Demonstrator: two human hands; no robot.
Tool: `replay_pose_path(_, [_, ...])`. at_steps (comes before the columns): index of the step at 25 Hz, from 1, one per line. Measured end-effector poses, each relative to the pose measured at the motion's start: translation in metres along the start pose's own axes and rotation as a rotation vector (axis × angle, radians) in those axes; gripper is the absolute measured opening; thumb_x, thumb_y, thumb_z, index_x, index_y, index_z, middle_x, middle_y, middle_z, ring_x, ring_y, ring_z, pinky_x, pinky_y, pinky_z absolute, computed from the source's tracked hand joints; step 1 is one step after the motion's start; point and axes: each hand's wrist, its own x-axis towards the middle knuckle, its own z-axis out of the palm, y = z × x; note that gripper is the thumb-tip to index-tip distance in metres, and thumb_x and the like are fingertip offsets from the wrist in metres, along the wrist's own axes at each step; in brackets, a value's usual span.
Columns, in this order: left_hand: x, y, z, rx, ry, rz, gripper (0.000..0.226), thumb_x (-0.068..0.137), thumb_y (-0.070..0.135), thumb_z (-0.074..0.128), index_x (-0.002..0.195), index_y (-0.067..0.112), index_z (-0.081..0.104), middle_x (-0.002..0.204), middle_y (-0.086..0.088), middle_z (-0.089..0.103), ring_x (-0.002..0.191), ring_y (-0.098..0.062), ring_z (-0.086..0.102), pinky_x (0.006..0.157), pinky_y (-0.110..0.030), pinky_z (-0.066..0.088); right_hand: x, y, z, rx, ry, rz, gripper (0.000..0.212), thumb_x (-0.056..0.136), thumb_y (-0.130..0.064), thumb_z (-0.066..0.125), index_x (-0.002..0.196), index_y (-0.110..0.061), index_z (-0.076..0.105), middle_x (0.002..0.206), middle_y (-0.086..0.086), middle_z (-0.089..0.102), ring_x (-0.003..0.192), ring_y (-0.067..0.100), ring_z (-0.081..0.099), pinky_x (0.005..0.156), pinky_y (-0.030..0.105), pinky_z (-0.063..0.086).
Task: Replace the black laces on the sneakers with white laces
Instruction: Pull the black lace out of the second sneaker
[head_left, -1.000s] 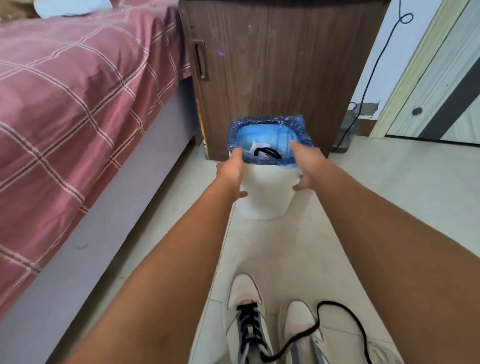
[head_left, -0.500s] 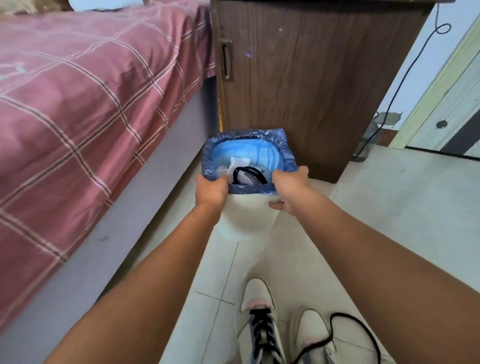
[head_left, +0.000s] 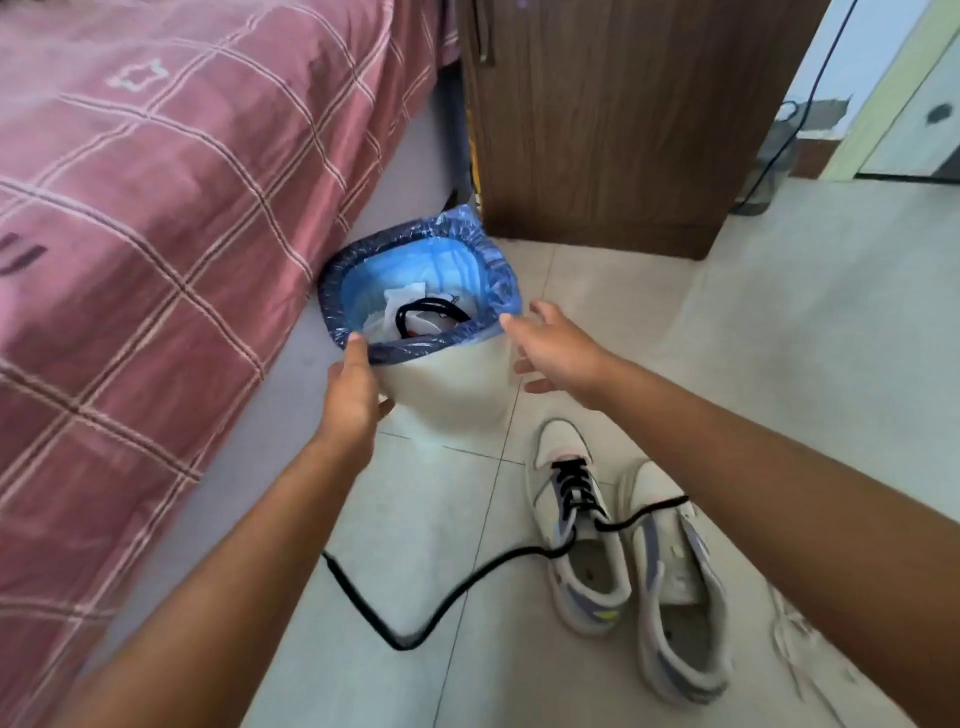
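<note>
A pale tiled floor (head_left: 779, 322) runs between a bed under a pink checked bedspread (head_left: 156, 234) on the left and a dark wooden cabinet (head_left: 597, 124) at the back, with a grey cable trailing down the wall at far right. Against the bed base stands a white waste bin (head_left: 452, 389) lined with a blue bag (head_left: 498, 280); inside it a coiled black lace (head_left: 431, 317) lies on crumpled white paper. The left hand (head_left: 353, 400) grips the bin's near-left rim, thumb hooked over the bag edge and fingers curled round the wall. The right hand (head_left: 558, 348) hovers just beside the bin's right side, fingers spread and holding nothing. The step in hand looks like setting the bin by the bed, so it is best to plant it flat, let go cleanly without dragging the liner off, and then turn to the shoes. To the right, near the bin, the two white sneakers (head_left: 675, 582) sit side by side on the tiles. The left sneaker keeps its black lace (head_left: 571, 488) crossed through the upper eyelets, one long loose end (head_left: 374, 618) snaking across the floor. The right sneaker appears unlaced, though blur hides its eyelets. I judge that one lace remains to pull out, best loosened crossing by crossing rather than yanked. What may be white laces shows faintly at the lower right; I cannot tell.
</note>
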Motion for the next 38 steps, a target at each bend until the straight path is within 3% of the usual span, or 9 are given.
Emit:
replay_pose_path(4, [-0.075,-0.081,0.021,0.306,-0.306,-0.109,0.03,0.098,0.04,0.039,0.117,0.019,0.05,0.116,-0.006,0.053,0.105,-0.022,0.053,0.1,-0.042,0.044,-0.041,0.099,-0.041,-0.604,-0.092,0.106,0.039,0.096,-0.034,0.047,0.128,-0.012,0.047,0.119,0.009,0.054,0.098,0.019,0.051,0.081,0.028,0.041])
replay_pose_path(8, [-0.106,-0.13,0.058,0.732,-0.787,0.226,0.048,0.09,0.015,0.057,0.136,0.012,0.042,0.133,0.002,0.045,0.122,-0.013,0.043,0.092,-0.006,0.03,-0.083,0.174,-0.034,-1.133,-0.186,0.058,0.04,0.093,-0.036,0.05,0.126,-0.014,0.045,0.128,0.009,0.055,0.117,0.028,0.052,0.09,0.033,0.041])
replay_pose_path(12, [-0.105,-0.152,0.07,0.964,-0.712,0.513,0.04,0.085,0.013,0.059,0.124,0.013,0.051,0.125,-0.009,0.048,0.117,-0.023,0.047,0.095,-0.033,0.041,-0.086,0.183,-0.026,-1.041,-0.041,0.01,0.034,0.091,-0.031,0.051,0.119,-0.013,0.046,0.117,0.012,0.061,0.109,0.031,0.056,0.085,0.035,0.043])
replay_pose_path(18, [-0.092,-0.137,0.072,0.972,-0.478,0.355,0.024,0.092,0.037,0.054,0.086,0.014,0.059,0.087,-0.003,0.064,0.082,-0.019,0.057,0.069,-0.029,0.044,-0.077,0.176,-0.023,-0.906,0.055,-0.033,0.029,0.094,-0.043,0.047,0.1,-0.018,0.059,0.103,0.003,0.064,0.099,0.024,0.057,0.082,0.036,0.045])
replay_pose_path(22, [-0.08,-0.133,0.079,1.045,-0.591,0.234,0.043,0.089,0.026,0.06,0.055,0.017,0.036,0.056,-0.001,0.039,0.058,-0.018,0.039,0.053,-0.028,0.027,-0.068,0.171,-0.02,-0.675,-0.025,0.091,0.018,0.09,-0.033,0.059,0.088,-0.019,0.049,0.092,0.002,0.057,0.086,0.02,0.053,0.077,0.032,0.043])
replay_pose_path(28, [-0.062,-0.12,0.079,1.02,-0.898,0.028,0.024,0.088,0.025,0.062,0.067,0.013,0.057,0.076,-0.009,0.059,0.07,-0.018,0.054,0.06,-0.023,0.044,-0.065,0.164,-0.016,-0.824,-0.129,0.06,0.018,0.091,-0.023,0.054,0.078,-0.018,0.041,0.094,0.008,0.052,0.084,0.023,0.05,0.069,0.028,0.036])
replay_pose_path(31, [-0.063,-0.118,0.085,1.208,-0.98,0.25,0.027,0.087,0.018,0.057,0.06,0.014,0.054,0.071,-0.008,0.059,0.071,-0.021,0.056,0.065,-0.03,0.043,-0.071,0.168,-0.009,-0.954,-0.191,0.024,0.03,0.092,-0.025,0.051,0.117,-0.009,0.042,0.113,0.014,0.054,0.099,0.032,0.057,0.073,0.035,0.041])
replay_pose_path(36, [-0.071,-0.107,0.086,1.919,-0.892,1.226,0.022,0.095,0.015,0.043,0.115,0.009,0.047,0.098,-0.004,0.061,0.086,-0.028,0.062,0.061,-0.031,0.034,-0.076,0.177,-0.008,-0.91,-0.22,-0.017,0.04,0.093,-0.026,0.049,0.126,-0.01,0.035,0.111,0.014,0.058,0.095,0.034,0.059,0.073,0.039,0.046])
replay_pose_path(38, [-0.07,-0.116,0.085,1.905,-0.763,1.101,0.025,0.095,0.019,0.043,0.119,0.01,0.046,0.103,-0.005,0.063,0.09,-0.028,0.063,0.063,-0.03,0.035,-0.077,0.176,-0.005,-0.922,-0.199,-0.008,0.036,0.093,-0.023,0.048,0.124,-0.01,0.035,0.11,0.014,0.058,0.093,0.034,0.059,0.069,0.037,0.044])
